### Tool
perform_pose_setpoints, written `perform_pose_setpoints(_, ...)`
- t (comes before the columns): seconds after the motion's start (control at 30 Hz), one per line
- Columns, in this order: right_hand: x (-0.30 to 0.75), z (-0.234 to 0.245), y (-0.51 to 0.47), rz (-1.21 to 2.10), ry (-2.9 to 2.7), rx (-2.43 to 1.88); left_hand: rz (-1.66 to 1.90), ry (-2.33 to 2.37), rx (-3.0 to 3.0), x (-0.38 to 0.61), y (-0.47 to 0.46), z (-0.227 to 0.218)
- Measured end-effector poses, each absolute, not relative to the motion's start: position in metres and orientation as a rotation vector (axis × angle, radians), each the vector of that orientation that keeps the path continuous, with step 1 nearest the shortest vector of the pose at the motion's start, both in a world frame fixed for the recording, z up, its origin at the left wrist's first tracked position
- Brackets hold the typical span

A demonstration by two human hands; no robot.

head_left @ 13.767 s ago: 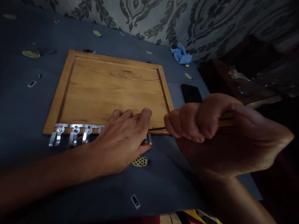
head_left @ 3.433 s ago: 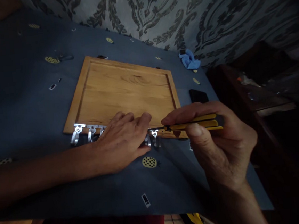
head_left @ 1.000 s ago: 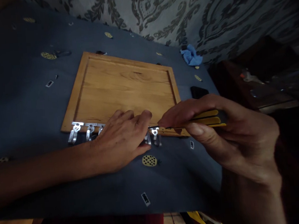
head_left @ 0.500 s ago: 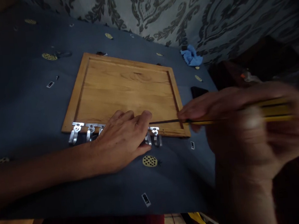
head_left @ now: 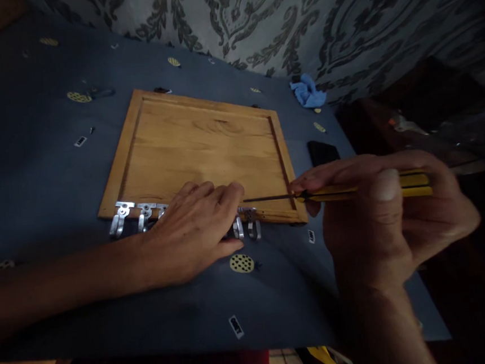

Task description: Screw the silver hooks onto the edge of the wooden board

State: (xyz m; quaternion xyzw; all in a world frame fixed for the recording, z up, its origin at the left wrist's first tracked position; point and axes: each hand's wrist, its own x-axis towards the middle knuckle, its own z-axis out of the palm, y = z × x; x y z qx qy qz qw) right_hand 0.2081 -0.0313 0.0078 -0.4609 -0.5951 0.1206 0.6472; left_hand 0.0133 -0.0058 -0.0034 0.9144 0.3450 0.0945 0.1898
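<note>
A framed wooden panel (head_left: pixel 203 143) lies flat, with a metal hook rail (head_left: pixel 145 207) along its near edge; several curved silver hooks hang over that edge. My left hand (head_left: pixel 197 225) covers the rail's middle, fingers curled over it and thumb below the edge. In my right hand (head_left: pixel 381 215) is a screwdriver (head_left: pixel 328 192) with a yellow and black handle, held almost level at the panel's right side. Its long thin shaft runs left to my left fingertips. Those fingers hide the tip and anything it touches.
Dark blue cloth with printed pineapples covers the table (head_left: pixel 47 182). A small screw (head_left: pixel 92 129) lies left of the panel. A crumpled blue cloth (head_left: pixel 309 91) and a flat black object (head_left: pixel 323 152) lie to the right. Patterned wallpaper (head_left: pixel 254 22) rises behind.
My right hand, blurred before, now shows sharply, a little further left and turned round the screwdriver handle. My left hand stays on the hook rail. The whole view has shifted slightly.
</note>
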Motion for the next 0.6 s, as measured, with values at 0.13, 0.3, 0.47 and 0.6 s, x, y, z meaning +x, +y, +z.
perform_pose_setpoints(0.13,0.212,0.009,-0.021,0.290,-1.213,-0.952,0.303,0.965,2.505,0.007,-0.001,0.008)
perform_pose_setpoints(0.3,0.217,0.009,-0.017,0.468,-1.121,-0.912,0.567,1.006,2.341,-0.007,0.015,0.028)
perform_pose_setpoints(0.47,0.217,0.005,-0.017,0.507,-1.152,-0.897,0.646,1.046,2.135,-0.018,0.028,0.041)
perform_pose_setpoints(0.6,0.219,0.001,-0.016,0.495,-1.201,-0.965,0.666,1.046,2.100,-0.021,0.028,0.038)
